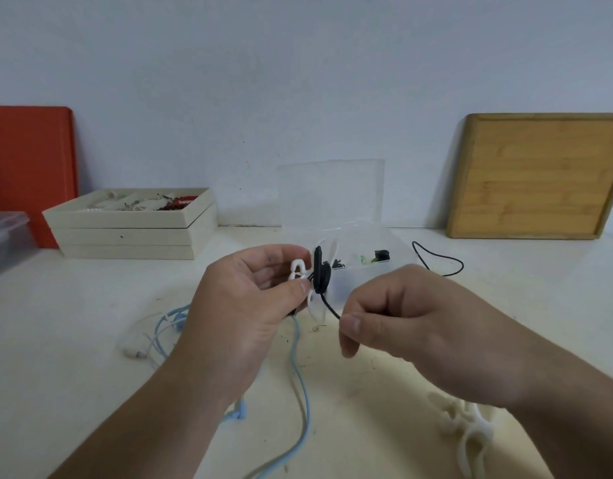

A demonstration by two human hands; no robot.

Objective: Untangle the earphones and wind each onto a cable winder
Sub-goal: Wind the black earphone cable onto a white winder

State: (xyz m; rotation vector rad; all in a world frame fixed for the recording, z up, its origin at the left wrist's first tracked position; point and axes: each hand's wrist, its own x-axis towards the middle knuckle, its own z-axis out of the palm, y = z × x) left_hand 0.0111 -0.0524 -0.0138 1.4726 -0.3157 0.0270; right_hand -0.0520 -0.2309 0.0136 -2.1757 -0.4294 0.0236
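Holding a white plastic cable winder [299, 271] between curled fingers and thumb, the left hand [242, 305] keeps it raised above the cream tabletop [90, 340]. A thin black earphone cable [321, 271] is looped around the winder's middle. From there one strand runs down to the right hand [401, 316], which pinches it between thumb and forefinger, just beside the left hand. More of the black cable lies in a loop on the table to the right of a clear plastic box [353, 250] with its lid raised. A pale blue earphone cable [299, 385] trails on the table below the left hand, near a white earphone cable [142, 344]. A second white plastic cable winder [470, 430] lies under the right wrist. Stacked beige trays [125, 233], an orange board [28, 167] and a bamboo board [540, 174] stand by the wall.
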